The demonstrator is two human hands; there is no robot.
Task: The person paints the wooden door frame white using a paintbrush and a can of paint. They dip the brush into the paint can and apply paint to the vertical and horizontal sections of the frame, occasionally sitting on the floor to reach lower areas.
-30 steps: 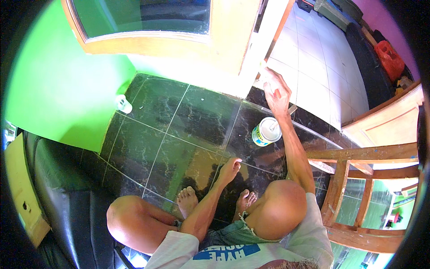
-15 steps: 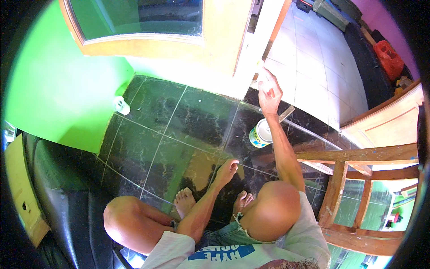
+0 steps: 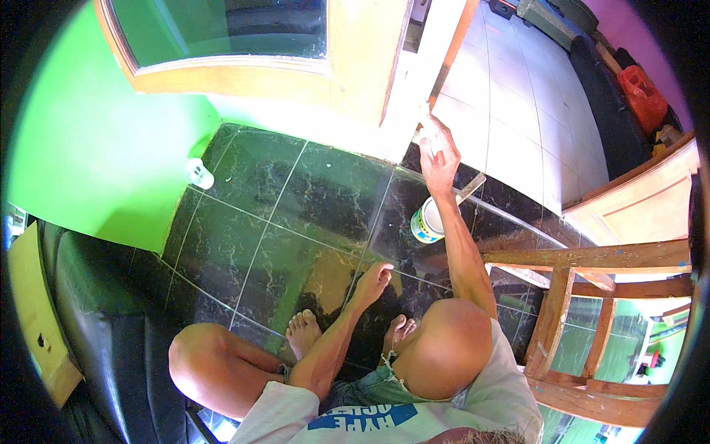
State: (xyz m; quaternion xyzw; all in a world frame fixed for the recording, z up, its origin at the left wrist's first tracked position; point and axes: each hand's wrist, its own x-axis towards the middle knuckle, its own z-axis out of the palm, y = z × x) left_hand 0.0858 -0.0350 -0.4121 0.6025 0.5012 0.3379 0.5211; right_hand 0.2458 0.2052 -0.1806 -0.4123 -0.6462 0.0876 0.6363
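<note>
My right hand (image 3: pixel 441 159) reaches out to the white door frame (image 3: pixel 435 63), its fingers closed round what looks like a small paintbrush (image 3: pixel 440 157). Only a reddish bit of the handle shows; glare washes out the tip at the frame. Below the wrist, a paint can (image 3: pixel 427 222) with a white, yellow and blue side stands on the dark tiles, partly hidden by my forearm. A flat wooden stick (image 3: pixel 471 188) lies by its rim. My left hand (image 3: pixel 375 280) hangs over the floor in front of my knees, fingers curled, with nothing seen in it.
A wooden door with a glass pane (image 3: pixel 229 33) stands ahead. At the green wall's foot is a white cup (image 3: pixel 200 174). A wooden frame (image 3: pixel 562 318) rises close at my right, and a black padded seat (image 3: pixel 111 325) is at my left. White tiles lie beyond the doorway.
My right hand has moved slightly left and up along the door frame, with the brush still in its fingers. My left hand stays nearly in place.
</note>
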